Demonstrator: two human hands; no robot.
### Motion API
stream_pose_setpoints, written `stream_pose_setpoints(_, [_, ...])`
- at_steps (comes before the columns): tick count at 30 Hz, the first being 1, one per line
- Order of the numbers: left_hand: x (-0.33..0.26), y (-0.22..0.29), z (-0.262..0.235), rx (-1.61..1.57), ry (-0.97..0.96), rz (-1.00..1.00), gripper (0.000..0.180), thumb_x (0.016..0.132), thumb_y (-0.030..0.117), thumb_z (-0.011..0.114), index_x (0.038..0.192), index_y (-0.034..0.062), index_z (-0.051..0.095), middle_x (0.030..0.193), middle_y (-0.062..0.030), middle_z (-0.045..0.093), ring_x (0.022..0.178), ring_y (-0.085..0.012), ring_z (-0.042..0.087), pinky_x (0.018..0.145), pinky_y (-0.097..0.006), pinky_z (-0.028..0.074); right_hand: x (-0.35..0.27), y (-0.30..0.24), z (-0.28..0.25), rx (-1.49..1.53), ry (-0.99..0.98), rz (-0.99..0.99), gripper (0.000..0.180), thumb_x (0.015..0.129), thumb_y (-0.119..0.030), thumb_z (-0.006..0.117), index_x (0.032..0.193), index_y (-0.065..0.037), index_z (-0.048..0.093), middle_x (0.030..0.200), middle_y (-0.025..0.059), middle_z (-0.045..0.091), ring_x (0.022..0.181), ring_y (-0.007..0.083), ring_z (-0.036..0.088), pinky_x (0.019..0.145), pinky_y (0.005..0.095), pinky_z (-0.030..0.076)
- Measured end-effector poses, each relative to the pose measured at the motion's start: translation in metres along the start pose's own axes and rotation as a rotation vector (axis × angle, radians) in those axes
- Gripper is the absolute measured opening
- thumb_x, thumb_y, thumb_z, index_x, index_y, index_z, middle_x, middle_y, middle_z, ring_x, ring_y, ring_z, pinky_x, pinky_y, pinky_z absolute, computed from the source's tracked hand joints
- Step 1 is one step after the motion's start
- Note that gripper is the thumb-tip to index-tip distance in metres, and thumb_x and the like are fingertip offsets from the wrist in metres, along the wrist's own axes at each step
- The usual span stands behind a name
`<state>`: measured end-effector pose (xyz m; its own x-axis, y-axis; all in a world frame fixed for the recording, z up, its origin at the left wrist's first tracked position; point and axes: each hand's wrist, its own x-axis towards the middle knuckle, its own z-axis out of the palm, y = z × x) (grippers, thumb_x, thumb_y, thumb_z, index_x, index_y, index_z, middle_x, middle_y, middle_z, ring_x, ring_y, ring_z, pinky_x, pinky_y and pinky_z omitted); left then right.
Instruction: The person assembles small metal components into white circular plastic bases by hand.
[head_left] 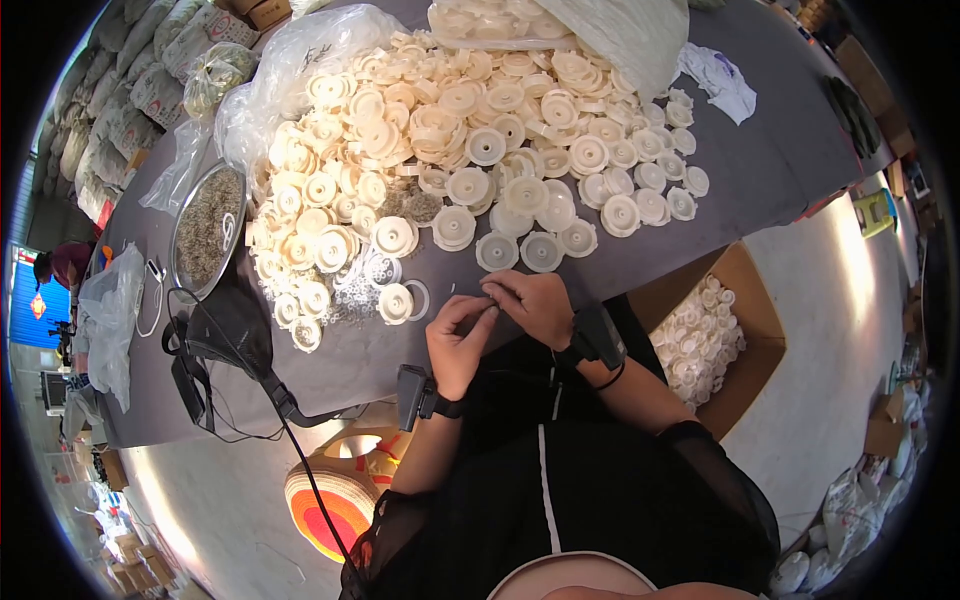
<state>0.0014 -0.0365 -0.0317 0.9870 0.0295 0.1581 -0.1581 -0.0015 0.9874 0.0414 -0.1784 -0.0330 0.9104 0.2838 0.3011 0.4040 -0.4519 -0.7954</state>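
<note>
At the table's near edge, my left hand [460, 342] and my right hand [535, 308] come together, fingertips pinched around something too small to make out. Just beyond them, pale translucent round plastic discs [497, 250] with hubbed centres lie in loose groups. Behind these spreads a large pile of cream-coloured round plastic parts [440, 125]. Small white rings [365, 290] are scattered left of my hands, beside a larger thin white ring [418, 298]. A little heap of tiny grey-brown pieces [415, 206] sits among the discs. More such pieces fill a round metal tray [238, 240] farther left.
The grey-covered table [740, 180] carries a black pouch with straps [230, 325], clear plastic bags [300, 50] and a white cloth [720, 82]. Below its right edge stands a cardboard box [760, 350] of white parts. An orange-red round seat [330, 500] stands at lower left.
</note>
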Motion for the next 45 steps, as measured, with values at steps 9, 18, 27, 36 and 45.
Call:
stream_pose_setpoints(9, [0.001,-0.008,0.002,-0.241,0.149,-0.074,0.021,0.076,-0.007,0.062,0.097,-0.0019,0.061,0.085,-0.0062,0.061,0.075,-0.0086,0.057,0.069,-0.019,0.044,-0.006,-0.001,0.004,0.807,-0.044,0.275,0.019,0.088,-0.015,0.054,0.098,0.0,0.059,0.076,0.0074,0.063,0.064,0.0115,0.059,0.058,0.0224,0.046])
stream_pose_setpoints(18, [0.008,-0.002,-0.019,-1.177,0.027,-0.15,0.05,0.092,0.036,0.038,0.129,0.0027,0.036,0.109,-0.0084,0.052,0.085,-0.0168,0.048,0.076,-0.03,0.039,-0.002,0.007,-0.012,1.238,-0.033,0.358,0.02,0.086,-0.011,0.056,0.103,0.0,0.058,0.081,0.0086,0.063,0.07,0.0143,0.061,0.064,0.026,0.049])
stream_pose_setpoints(27, [0.01,0.011,-0.016,-1.226,-0.009,-0.052,0.058,0.092,0.039,0.034,0.138,0.0064,0.022,0.111,-0.0088,0.049,0.072,-0.0142,0.04,0.059,-0.025,0.035,-0.004,0.014,-0.009,1.269,-0.025,0.348,0.023,0.086,-0.013,0.056,0.105,0.001,0.057,0.083,0.0093,0.062,0.072,0.0155,0.06,0.066,0.0269,0.049])
stream_pose_setpoints(36, [0.004,0.024,-0.009,-0.777,0.065,0.157,0.063,0.09,0.04,0.041,0.138,0.0058,0.019,0.126,-0.0136,0.042,0.08,-0.0164,0.05,0.062,-0.026,0.041,-0.005,0.012,-0.008,1.277,-0.051,0.364,0.025,0.086,-0.012,0.056,0.108,0.001,0.056,0.085,0.0101,0.062,0.074,0.0164,0.06,0.069,0.0285,0.049])
stream_pose_setpoints(45, [0.003,0.02,-0.006,-0.378,0.164,0.255,0.066,0.088,0.039,0.046,0.137,0.0036,0.019,0.128,-0.0159,0.039,0.087,-0.0196,0.054,0.063,-0.027,0.045,-0.007,0.011,-0.008,1.451,-0.032,0.429,0.024,0.084,-0.009,0.053,0.106,0.0,0.056,0.085,0.0096,0.061,0.074,0.0179,0.058,0.068,0.0293,0.046])
